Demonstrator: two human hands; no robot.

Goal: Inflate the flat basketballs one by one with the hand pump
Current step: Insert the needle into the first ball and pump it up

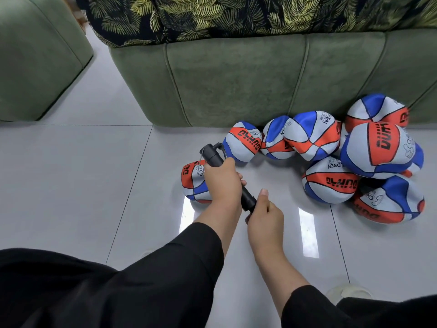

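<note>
two hands share the black hand pump (212, 158) above the tiled floor (71, 185): the left hand (222, 183) has its fingers wrapped round the barrel, the right hand (264, 215) has its fingers curled round the handle end. one flat basketball (194, 185) lies just behind the left hand, perhaps touching the pump's hose. the other flat basketballs (331, 147) are heaped against the green sofa (236, 79).

A green sofa (260, 76) with a leaf-print cushion (212, 15) stands on grey floor tiles (71, 174).
</note>
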